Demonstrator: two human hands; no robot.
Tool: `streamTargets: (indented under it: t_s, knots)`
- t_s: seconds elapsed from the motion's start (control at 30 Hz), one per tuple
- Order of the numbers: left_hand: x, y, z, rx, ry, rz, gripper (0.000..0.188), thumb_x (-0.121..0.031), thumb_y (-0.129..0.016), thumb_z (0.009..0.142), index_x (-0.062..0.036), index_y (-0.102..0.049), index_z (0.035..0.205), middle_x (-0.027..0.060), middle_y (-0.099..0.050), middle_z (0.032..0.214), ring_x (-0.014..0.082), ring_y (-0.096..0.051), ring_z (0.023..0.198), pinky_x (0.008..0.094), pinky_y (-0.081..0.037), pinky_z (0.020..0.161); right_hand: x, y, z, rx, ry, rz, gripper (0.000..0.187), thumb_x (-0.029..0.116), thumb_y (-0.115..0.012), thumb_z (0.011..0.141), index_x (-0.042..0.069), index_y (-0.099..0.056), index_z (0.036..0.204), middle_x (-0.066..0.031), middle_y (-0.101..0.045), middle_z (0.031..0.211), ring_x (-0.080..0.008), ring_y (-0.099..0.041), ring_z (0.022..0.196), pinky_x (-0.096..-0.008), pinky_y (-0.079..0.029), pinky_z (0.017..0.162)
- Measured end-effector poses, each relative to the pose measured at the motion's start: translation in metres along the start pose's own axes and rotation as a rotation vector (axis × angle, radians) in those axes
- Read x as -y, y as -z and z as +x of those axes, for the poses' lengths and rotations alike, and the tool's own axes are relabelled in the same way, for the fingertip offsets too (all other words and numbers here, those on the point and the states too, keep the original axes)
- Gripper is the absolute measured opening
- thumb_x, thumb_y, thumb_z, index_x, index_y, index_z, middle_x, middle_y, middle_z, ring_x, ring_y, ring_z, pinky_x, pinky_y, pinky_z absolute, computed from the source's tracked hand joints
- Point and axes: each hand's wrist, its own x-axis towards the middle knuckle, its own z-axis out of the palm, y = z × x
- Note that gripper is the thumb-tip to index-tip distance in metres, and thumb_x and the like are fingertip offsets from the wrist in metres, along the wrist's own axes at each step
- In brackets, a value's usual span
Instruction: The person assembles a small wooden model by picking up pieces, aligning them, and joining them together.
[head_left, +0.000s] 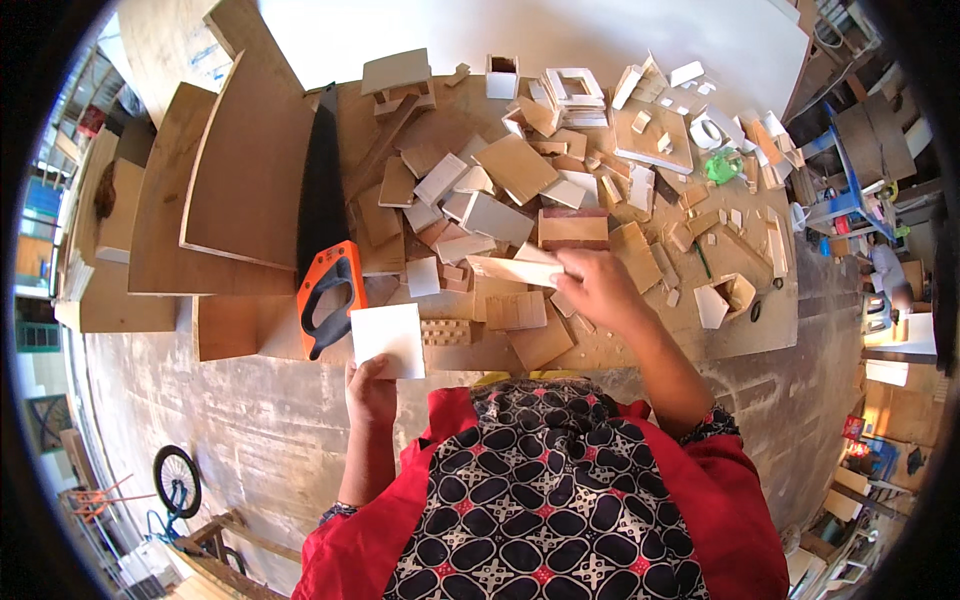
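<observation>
In my left hand (371, 388) is a square white board (388, 338), pinched at its lower left edge near the front of the worktable. My right hand (597, 286) grips the right end of a narrow piece of light wood (512, 271), held above the heap of offcuts. A handsaw (330, 290) with an orange and black handle lies just left of the white board, its dark blade pointing away from me. Beneath the two held pieces are wood offcuts (515, 311) and a small block with rows of bumps (446, 332).
Large plywood panels (240, 180) stand at the left. Scrap wood covers much of the worktable (740, 335), with a small wooden house (398, 78) at the back and a green crumpled thing (721, 168) to the right. A bicycle (178, 484) is at lower left; another person (888, 275) is far right.
</observation>
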Motion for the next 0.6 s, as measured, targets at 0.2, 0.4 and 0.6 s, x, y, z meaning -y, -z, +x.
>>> streamTargets:
  t_s: [0.2,0.4,0.6]
  knots:
    - [0.016,-0.005,-0.004,-0.115,0.029,0.11,0.024,-0.009,-0.06,0.084,-0.0002,-0.061,0.107,0.0069,-0.066,0.1,0.0158,-0.062,0.093,0.0305,-0.046,0.086,-0.029,-0.005,0.013,0.01,-0.207,0.364,0.022,0.016,-0.066,0.084,-0.002,-0.061,0.095,-0.0093,-0.06,0.07,-0.0151,-0.054,0.062,-0.0317,-0.045,0.061]
    - [0.013,-0.068,0.015,-0.085,-0.663,0.865,0.068,-0.013,-0.066,0.084,0.0053,-0.033,0.14,0.022,-0.049,0.133,0.028,-0.05,0.12,0.0394,-0.038,0.1,-0.02,0.009,0.01,0.04,-0.382,0.685,0.016,0.013,-0.063,0.09,0.0,-0.062,0.099,0.004,-0.055,0.077,-0.0018,-0.046,0.066,-0.0187,-0.04,0.058]
    - [0.006,-0.103,0.011,0.302,-0.21,0.512,0.08,-0.042,-0.056,0.091,-0.0009,-0.019,0.148,0.0195,-0.039,0.142,0.0332,-0.044,0.127,0.0421,-0.036,0.103,0.037,-0.001,-0.014,-0.306,-0.002,0.306,0.012,0.012,-0.07,0.082,0.004,-0.061,0.087,-0.0033,-0.057,0.071,-0.0164,-0.056,0.063,-0.0316,-0.046,0.058]
